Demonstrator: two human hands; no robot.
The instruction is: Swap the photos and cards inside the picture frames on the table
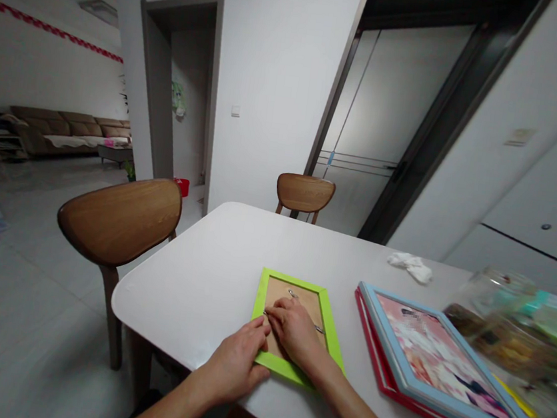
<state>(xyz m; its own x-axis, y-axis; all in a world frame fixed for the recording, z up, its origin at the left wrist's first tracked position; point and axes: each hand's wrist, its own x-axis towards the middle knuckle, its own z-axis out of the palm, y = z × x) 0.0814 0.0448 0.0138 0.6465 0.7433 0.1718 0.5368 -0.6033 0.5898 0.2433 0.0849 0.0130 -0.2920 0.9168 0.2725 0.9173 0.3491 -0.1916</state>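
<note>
A lime-green picture frame [330, 322] lies back side up on the white table, its brown backing board [277, 289] showing. My left hand [239, 355] is closed on the frame's lower left edge, thumb along the near rim. Over the backing board, my right hand [292, 328] has its fingers pinched together at a small metal clip [265, 312] by the left inner edge. Its fingertips almost meet those of the left hand. Another metal clip [318, 329] shows at the right inner edge, and a metal hanger [291, 294] sits near the far end.
To the right, a light-blue picture frame [395, 356] rests on a red frame [374, 344]. Beyond it are clear containers [511, 329]. A crumpled white tissue [410, 266] lies near the table's [185, 279] far edge. Wooden chairs [124, 218] stand at the left and far sides.
</note>
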